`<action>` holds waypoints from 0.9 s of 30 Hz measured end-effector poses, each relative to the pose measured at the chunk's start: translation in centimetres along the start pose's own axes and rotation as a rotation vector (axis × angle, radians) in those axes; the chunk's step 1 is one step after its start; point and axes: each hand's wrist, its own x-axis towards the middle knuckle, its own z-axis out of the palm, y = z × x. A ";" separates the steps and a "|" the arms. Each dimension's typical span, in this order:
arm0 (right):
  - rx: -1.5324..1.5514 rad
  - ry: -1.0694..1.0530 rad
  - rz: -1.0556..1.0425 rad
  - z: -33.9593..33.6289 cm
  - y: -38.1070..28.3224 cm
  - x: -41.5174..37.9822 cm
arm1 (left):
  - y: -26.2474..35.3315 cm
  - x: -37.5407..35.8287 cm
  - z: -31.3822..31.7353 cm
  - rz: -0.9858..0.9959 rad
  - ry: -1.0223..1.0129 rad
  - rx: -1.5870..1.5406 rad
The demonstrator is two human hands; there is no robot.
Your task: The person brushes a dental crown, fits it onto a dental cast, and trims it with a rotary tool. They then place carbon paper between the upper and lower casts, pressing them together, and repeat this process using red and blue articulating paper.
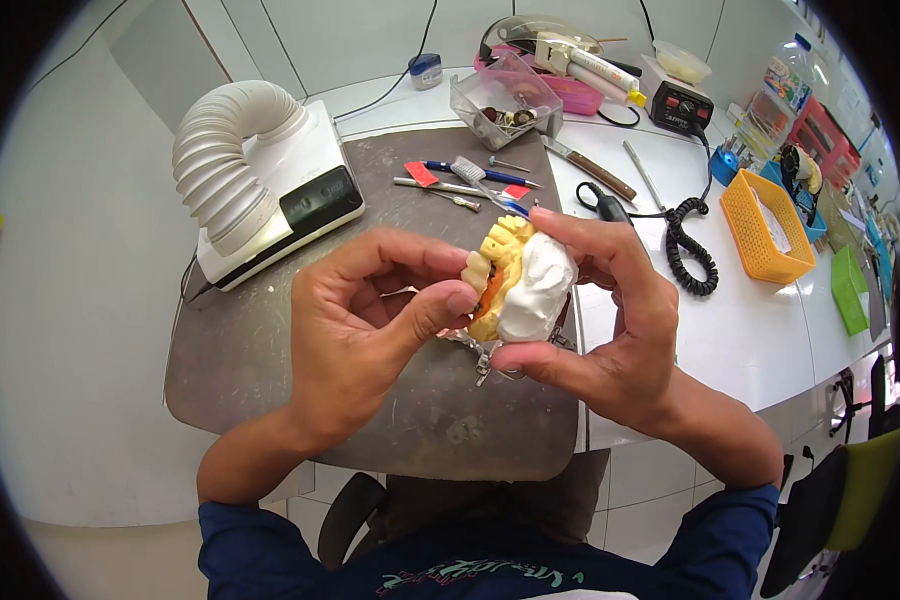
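A yellow dental cast (510, 262) with a white plaster base (540, 290) is held up over the grey mat. My right hand (620, 310) grips its right side, thumb below and fingers above. At the cast's left edge, my left hand (370, 310) pinches a pale tooth-coloured piece (476, 270) between thumb and fingers. An orange-red area (489, 292) shows on the cast beside that piece. Metal parts (483, 362) show under the cast, between my hands; the rest of them is hidden.
A white unit with a ribbed hose (225, 150) stands at the left of the grey mat (270, 370). Behind the cast lie pens and a brush (470, 170). A clear bin (510, 105), a knife (590, 168), a coiled cord (685, 250) and a yellow basket (740, 235) are farther back and right.
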 end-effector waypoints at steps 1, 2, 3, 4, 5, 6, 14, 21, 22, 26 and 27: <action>0.000 0.001 0.003 0.0 0.0 0.0 | 0.0 0.0 0.1 -0.002 -0.002 0.000; 0.005 -0.002 0.009 0.0 0.0 0.0 | 0.0 0.0 0.2 0.006 0.005 -0.008; 0.009 -0.005 0.015 0.0 -0.1 0.0 | 0.0 0.0 0.2 0.015 0.012 -0.016; 0.009 -0.006 0.015 0.0 0.0 0.0 | 0.0 0.0 0.1 0.015 0.013 -0.016; 0.013 -0.007 0.020 0.0 -0.1 0.0 | 0.0 0.0 -0.2 0.016 -0.013 -0.038; 0.016 -0.010 0.025 0.0 -0.1 -0.1 | 0.0 0.0 -0.3 0.017 -0.037 -0.060; 0.010 -0.019 0.005 0.1 0.2 -0.3 | 0.1 -0.2 -0.1 0.075 -0.022 0.064; 0.031 -0.008 0.028 0.1 0.1 -0.4 | -0.3 -0.1 -0.7 0.146 -0.052 0.137; 0.032 -0.009 0.030 0.1 0.0 -0.3 | -0.1 -0.1 -0.8 0.144 -0.052 0.136; 0.039 -0.029 0.046 -0.1 -0.1 -0.3 | 0.8 0.0 -0.5 0.010 -0.080 0.099; 0.032 -0.040 0.055 -0.2 -0.1 -0.3 | 0.9 0.0 -0.4 0.013 -0.061 0.135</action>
